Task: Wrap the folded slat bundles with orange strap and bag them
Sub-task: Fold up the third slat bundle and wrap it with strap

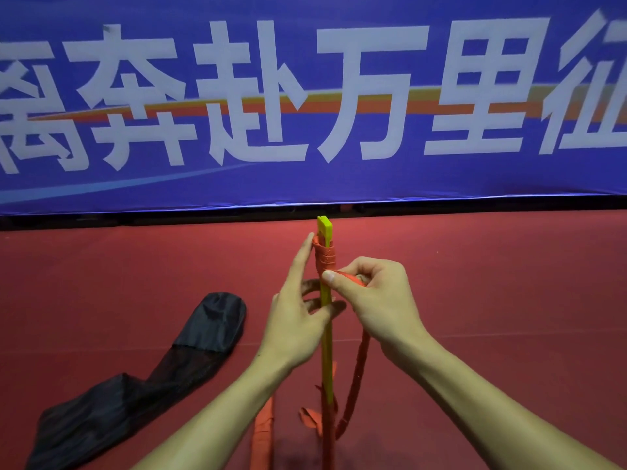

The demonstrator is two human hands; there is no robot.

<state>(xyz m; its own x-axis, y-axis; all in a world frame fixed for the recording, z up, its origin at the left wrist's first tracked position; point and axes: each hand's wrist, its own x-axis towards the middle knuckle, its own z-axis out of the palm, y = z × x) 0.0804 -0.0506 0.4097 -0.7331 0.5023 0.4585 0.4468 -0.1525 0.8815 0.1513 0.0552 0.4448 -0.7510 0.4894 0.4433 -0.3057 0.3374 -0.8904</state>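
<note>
Forearms: both enter from the bottom edge and meet at frame centre, hiding part of what lies beneath them.
Lower centre: the foot of the slat bundle (326, 351) is already bound in orange; loose orange ends lie around it, and an orange-wrapped strip (263, 432) lies just left of it, partly under the left forearm.
Strap tail: a slack length of the orange strap (324, 257) hangs from the right hand down to the bundle's foot, right of the yellow edge.
Black bag (135, 378): lies limp at lower left on the red surface (492, 300), clear of the hands, its rounded end pointing up-right.
Left hand (295, 320): thumb and lower fingers wrap the bundle's middle; forefinger stretched straight up beside the strap turns.
Right hand (376, 300): thumb and curled fingers pinch the strap taut just right of the bundle.
Bundle: held upright at centre, edge-on, its yellow tip showing above several tight strap turns.
Blue banner (305, 184): fills the upper half with large white characters, somewhat blurred, its lower edge at the far end of the red surface.
</note>
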